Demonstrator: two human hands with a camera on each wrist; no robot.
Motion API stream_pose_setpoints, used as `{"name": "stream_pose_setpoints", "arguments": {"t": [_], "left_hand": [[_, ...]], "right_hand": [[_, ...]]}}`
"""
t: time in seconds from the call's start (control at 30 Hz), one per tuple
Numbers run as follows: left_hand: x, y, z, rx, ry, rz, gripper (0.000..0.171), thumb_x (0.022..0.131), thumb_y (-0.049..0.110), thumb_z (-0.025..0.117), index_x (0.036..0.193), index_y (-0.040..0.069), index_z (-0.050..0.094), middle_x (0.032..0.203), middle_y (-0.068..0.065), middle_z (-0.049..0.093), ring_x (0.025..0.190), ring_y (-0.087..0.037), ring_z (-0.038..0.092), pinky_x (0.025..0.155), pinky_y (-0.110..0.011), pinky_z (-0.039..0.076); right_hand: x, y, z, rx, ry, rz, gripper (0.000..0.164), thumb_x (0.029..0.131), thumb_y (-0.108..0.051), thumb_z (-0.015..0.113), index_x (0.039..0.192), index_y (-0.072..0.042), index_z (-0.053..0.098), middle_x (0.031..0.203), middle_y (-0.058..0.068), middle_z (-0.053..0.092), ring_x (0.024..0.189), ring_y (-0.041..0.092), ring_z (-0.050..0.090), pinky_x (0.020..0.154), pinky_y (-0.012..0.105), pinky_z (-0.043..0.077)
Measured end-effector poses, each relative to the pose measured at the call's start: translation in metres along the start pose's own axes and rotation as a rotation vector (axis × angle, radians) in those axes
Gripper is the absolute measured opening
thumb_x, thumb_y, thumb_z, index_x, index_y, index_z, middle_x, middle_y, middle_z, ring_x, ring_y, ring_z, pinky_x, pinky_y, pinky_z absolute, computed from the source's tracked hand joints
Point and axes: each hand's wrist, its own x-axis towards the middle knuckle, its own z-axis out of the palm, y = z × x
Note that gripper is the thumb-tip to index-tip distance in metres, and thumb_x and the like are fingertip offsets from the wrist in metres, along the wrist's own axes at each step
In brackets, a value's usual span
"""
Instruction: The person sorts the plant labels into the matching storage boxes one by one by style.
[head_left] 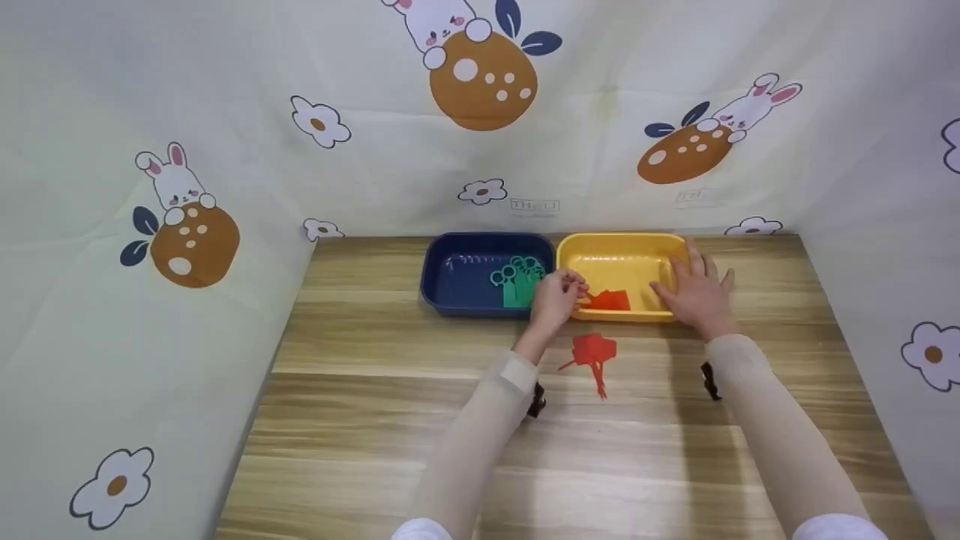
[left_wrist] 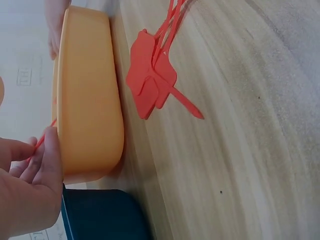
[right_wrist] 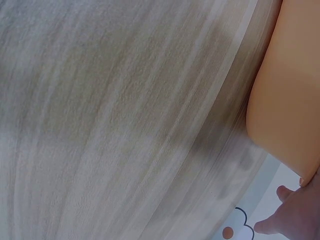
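My left hand (head_left: 553,302) is at the near left corner of the yellow tray (head_left: 667,316), where it pinches the thin stem of a red flat piece (left_wrist: 39,143). Its wider part seems to be inside the tray, hidden by the wall in the left wrist view. Red flat material (head_left: 611,301) lies in that corner of the tray. My right hand (head_left: 701,296) rests over the tray's right rim, fingers spread and thumb reaching inside. More red flat pieces with thin stems (head_left: 594,349) lie overlapped on the table in front of the tray.
A dark blue tray (head_left: 457,309) stands against the yellow one's left side, holding several green ring-topped pieces (head_left: 520,289). Both trays sit on the wood-grain table (head_left: 360,420), near the printed cloth (head_left: 390,165) behind. Cloth also hangs on both sides.
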Motion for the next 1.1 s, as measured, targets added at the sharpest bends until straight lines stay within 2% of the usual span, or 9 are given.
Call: {"name": "stream_pose_setpoints", "arguments": {"t": [0.17, 0.27, 0.4, 0.7, 0.93, 1.1], "left_hand": [[-0.003, 0.004, -0.003, 0.118, -0.045, -0.024, 0.013, 0.099, 0.006, 0.057, 0.102, 0.003, 0.069, 0.099, -0.011, 0.075, 0.092, -0.025, 0.074, 0.062, -0.021, 0.056], [-0.004, 0.005, -0.004, 0.14, -0.064, -0.035, 0.013, 0.099, 0.006, 0.057, 0.104, 0.004, 0.069, 0.1, -0.011, 0.075, 0.093, -0.025, 0.074, 0.062, -0.021, 0.055], [-0.005, 0.004, -0.006, 0.13, -0.068, -0.031, 0.013, 0.099, 0.005, 0.056, 0.104, 0.003, 0.068, 0.102, -0.012, 0.075, 0.094, -0.026, 0.074, 0.065, -0.024, 0.058], [-0.008, 0.003, -0.013, 0.007, -0.102, -0.029, 0.013, 0.098, 0.002, 0.055, 0.103, 0.0, 0.067, 0.103, -0.016, 0.074, 0.098, -0.035, 0.072, 0.079, -0.045, 0.061], [-0.015, 0.002, -0.018, -0.019, -0.118, -0.033, 0.014, 0.098, 0.005, 0.058, 0.105, -0.001, 0.068, 0.099, -0.013, 0.076, 0.091, -0.026, 0.074, 0.08, -0.046, 0.061], [-0.02, 0.0, -0.024, -0.009, -0.163, -0.02, 0.017, 0.099, 0.007, 0.058, 0.11, -0.002, 0.067, 0.099, -0.01, 0.076, 0.094, -0.029, 0.073, 0.079, -0.044, 0.061]], "right_hand": [[0.0, -0.001, -0.001, -0.01, -0.011, 0.004, 0.076, 0.1, -0.057, 0.043, 0.155, -0.005, 0.031, 0.168, 0.013, -0.009, 0.146, 0.057, 0.012, 0.108, 0.082, -0.002], [-0.001, -0.001, 0.0, -0.009, -0.01, 0.002, 0.077, 0.1, -0.057, 0.042, 0.155, -0.005, 0.032, 0.168, 0.013, -0.01, 0.145, 0.058, 0.012, 0.108, 0.083, -0.002], [-0.001, -0.001, 0.0, -0.009, -0.003, -0.005, 0.077, 0.1, -0.058, 0.041, 0.154, -0.004, 0.032, 0.168, 0.014, -0.008, 0.145, 0.059, 0.012, 0.107, 0.083, -0.002], [0.0, 0.0, 0.001, -0.002, 0.004, 0.0, 0.077, 0.099, -0.058, 0.043, 0.153, -0.004, 0.034, 0.169, 0.013, -0.008, 0.145, 0.059, 0.012, 0.108, 0.082, -0.004], [0.0, 0.002, 0.004, -0.018, 0.005, -0.006, 0.078, 0.099, -0.06, 0.04, 0.153, -0.003, 0.034, 0.168, 0.016, -0.006, 0.145, 0.057, 0.012, 0.107, 0.083, -0.001], [0.002, 0.002, 0.004, -0.011, 0.015, -0.009, 0.077, 0.099, -0.058, 0.042, 0.155, -0.005, 0.031, 0.168, 0.015, -0.006, 0.145, 0.057, 0.012, 0.107, 0.084, -0.002]]}}
